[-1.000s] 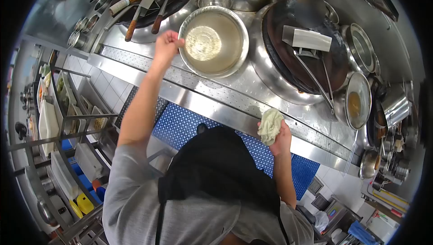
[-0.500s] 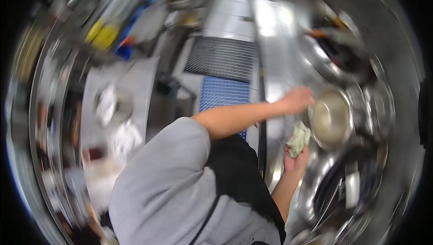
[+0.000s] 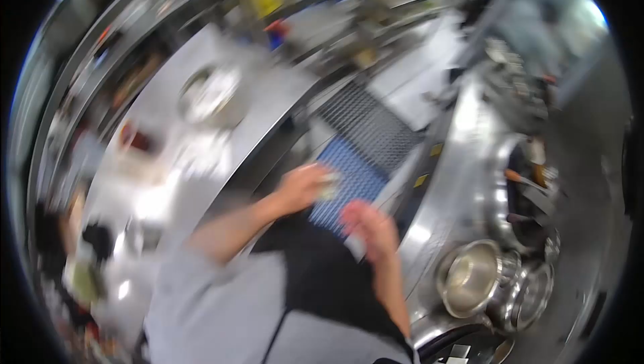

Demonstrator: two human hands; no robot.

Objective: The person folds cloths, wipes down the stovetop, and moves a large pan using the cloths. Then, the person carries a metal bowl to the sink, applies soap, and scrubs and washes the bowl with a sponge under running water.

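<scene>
Cloth (image 3: 329, 188), pale and blurred, shows in the head view at the fingertips of the left hand (image 3: 302, 186), in front of the blue mat (image 3: 357, 169); the fingers of that hand look bent and pressed around it, and only a small piece shows past them; the right hand (image 3: 372, 226), apart from the cloth, is at the mat's near right edge; its fingers seem drawn in, but blur hides whether they pinch anything, so I cannot tell.

A moment ago the right hand held the cloth and the left was beside the metal basin (image 3: 488, 270); now the cloth appears to have changed hands, so the left seems to have charge of it; the basin, right of the mat on the stainless-steel worktop (image 3: 429, 216), is well apart from both hands.

The view has turned too; the pale worktop (image 3: 272, 96) left of the mat carries a round pot (image 3: 233, 112) with something white in it; a black mat (image 3: 372, 123) lies beyond the blue mat.
</scene>
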